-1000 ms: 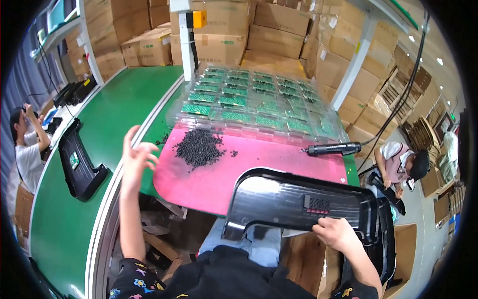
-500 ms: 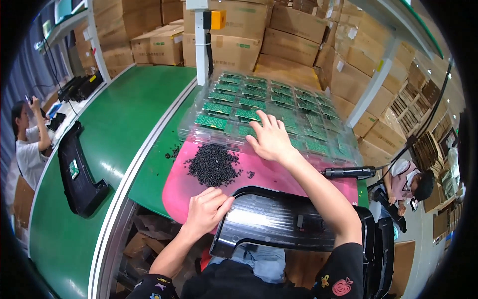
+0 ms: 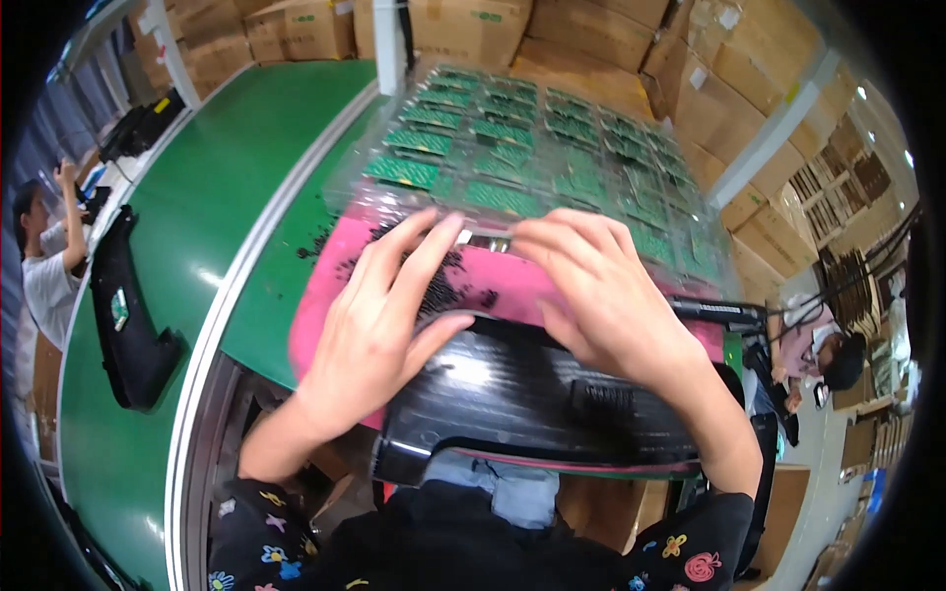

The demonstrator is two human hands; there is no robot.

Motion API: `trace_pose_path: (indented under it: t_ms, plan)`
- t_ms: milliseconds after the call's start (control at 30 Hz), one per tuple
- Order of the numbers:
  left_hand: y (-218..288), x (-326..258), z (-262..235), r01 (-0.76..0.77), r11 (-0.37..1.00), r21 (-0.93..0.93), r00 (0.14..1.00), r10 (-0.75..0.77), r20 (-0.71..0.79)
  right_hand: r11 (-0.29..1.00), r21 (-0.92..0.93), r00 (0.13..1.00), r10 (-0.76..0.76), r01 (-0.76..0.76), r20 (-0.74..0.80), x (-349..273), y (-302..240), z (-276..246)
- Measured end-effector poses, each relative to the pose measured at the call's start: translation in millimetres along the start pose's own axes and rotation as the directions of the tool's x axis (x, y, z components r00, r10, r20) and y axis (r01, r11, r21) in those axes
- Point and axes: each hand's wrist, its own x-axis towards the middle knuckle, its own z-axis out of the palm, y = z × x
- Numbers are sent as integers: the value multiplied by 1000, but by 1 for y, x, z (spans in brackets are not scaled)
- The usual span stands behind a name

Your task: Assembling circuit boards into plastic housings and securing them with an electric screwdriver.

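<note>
A small circuit board is held up edge-on above the pink mat. The fingers of my right hand grip its right end. My left hand has its fingers stretched out and its thumb apart, the fingertips close to the board's left end; whether they touch it I cannot tell. Below both hands lies a curved glossy black plastic housing, at the mat's near edge. A heap of small black screws or pellets is partly hidden behind my left hand.
Beyond the mat lies a clear plastic tray with several green circuit boards. A black electric screwdriver rests to the right. Another black housing sits on the green conveyor. Two other people are at the sides; cardboard boxes stand behind.
My right hand has come back from the tray toward me, now with a circuit board. My left hand has left the housing's edge and risen beside the board. The view has tilted down.
</note>
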Motion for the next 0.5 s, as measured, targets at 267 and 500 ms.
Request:
trace_pose_path:
  t_ms: [267,500]
  plan:
    - [44,44,38,128,826,-549,916,114,385,977,-206,934,-26,-51,-355,-93,1,-31]
    - [66,61,67,374,686,-624,745,179,643,956,-49,851,235,-291,-469,-152,-11,-32]
